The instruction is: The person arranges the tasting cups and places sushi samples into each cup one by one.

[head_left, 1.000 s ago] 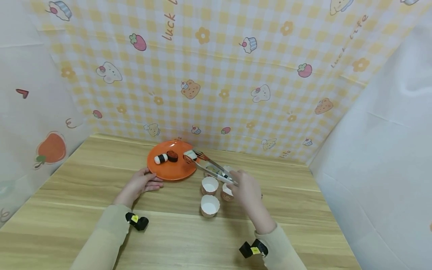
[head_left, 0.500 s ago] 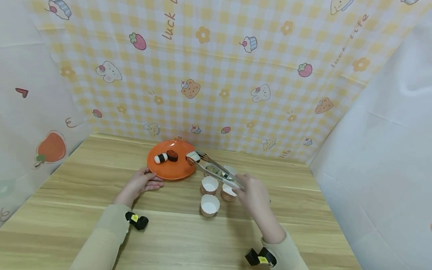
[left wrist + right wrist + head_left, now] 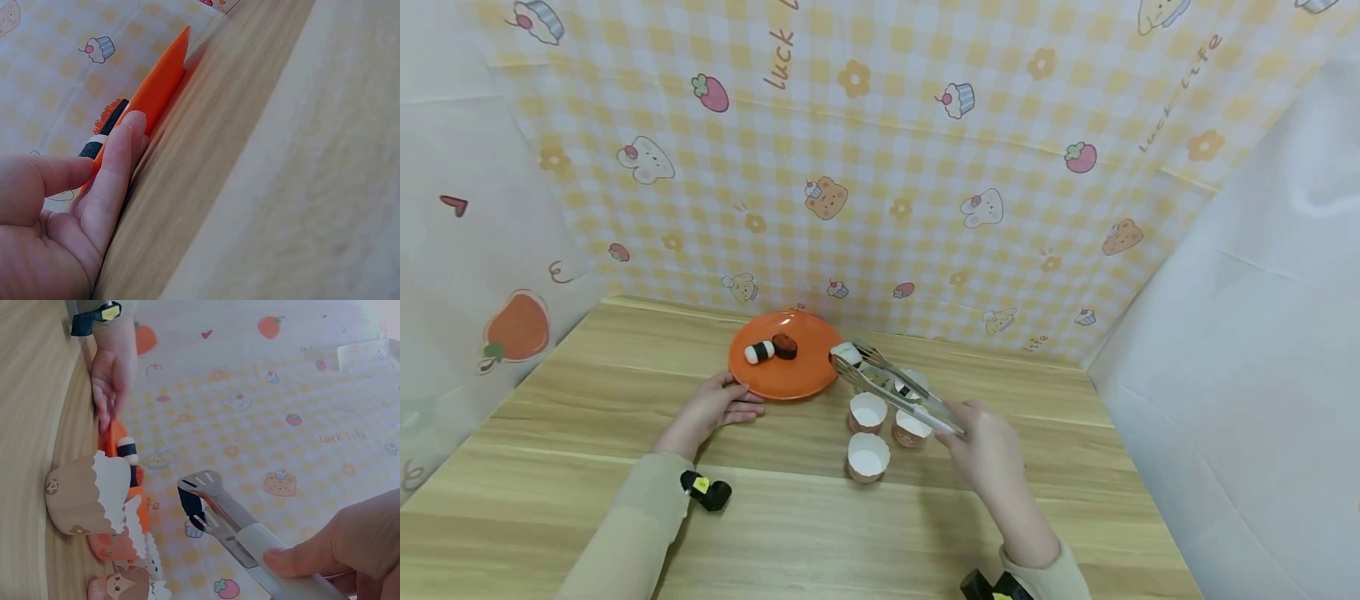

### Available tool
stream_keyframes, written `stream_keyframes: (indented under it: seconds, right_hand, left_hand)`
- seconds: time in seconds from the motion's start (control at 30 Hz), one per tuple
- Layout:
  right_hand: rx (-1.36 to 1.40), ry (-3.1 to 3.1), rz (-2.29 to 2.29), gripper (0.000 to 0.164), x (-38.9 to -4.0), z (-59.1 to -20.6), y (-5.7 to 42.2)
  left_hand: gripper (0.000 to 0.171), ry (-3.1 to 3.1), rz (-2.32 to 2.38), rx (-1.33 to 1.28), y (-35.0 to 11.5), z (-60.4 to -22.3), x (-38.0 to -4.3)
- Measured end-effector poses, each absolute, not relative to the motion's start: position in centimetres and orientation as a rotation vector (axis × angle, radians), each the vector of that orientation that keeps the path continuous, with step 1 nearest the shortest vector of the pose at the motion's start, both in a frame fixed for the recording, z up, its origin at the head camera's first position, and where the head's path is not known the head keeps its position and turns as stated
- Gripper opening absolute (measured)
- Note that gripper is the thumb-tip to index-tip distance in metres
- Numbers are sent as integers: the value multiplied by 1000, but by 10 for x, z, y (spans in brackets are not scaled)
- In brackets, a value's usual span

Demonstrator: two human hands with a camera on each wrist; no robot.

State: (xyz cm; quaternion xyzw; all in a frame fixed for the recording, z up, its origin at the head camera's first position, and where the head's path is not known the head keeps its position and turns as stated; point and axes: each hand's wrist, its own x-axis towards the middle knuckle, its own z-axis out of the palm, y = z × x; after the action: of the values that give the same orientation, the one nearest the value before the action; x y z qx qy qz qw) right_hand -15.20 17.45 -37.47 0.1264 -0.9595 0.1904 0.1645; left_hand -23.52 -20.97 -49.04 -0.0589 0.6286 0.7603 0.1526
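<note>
My left hand (image 3: 711, 408) pinches the near-left rim of an orange plate (image 3: 805, 379), thumb at the rim and fingers against the underside. Two toy sushi pieces lie on this plate: a white one with a black band (image 3: 759, 352) and a dark roll with an orange-red top (image 3: 785, 346). My right hand (image 3: 985, 446) grips metal tongs (image 3: 927, 413) by their pale handles. Between the slotted tips of the tongs is a white-topped, black-sided toy sushi piece (image 3: 190, 503). In the head view it overlaps the plate's right edge, near the back paper cups.
Several paper baking cups stand right of the plate. The front cup (image 3: 868, 457), the left middle cup (image 3: 867, 410) and the right middle cup (image 3: 912, 427) show white insides. A back cup (image 3: 912, 383) contains something dark and green. A patterned cloth (image 3: 865, 167) hangs behind the wooden table (image 3: 790, 533).
My right hand has moved right and toward me. The tongs have carried the sushi piece rightward, from over the plate to its right edge. My left hand stays on the rim.
</note>
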Motion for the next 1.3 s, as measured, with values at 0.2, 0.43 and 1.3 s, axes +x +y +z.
stream_keyframes:
  seconds: [0.2, 0.43, 1.3]
  right_hand:
    - [318, -2753, 530, 41, -145, -373, 185]
    - [327, -2742, 522, 41, -136, -374, 195]
    - [352, -2787, 505, 43, -119, -376, 213]
  left_hand:
    - [43, 1807, 2181, -167, -210, -490, -235]
    - [41, 1809, 2176, -165, -210, -490, -234]
    - [41, 1810, 2173, -167, -209, -491, -236]
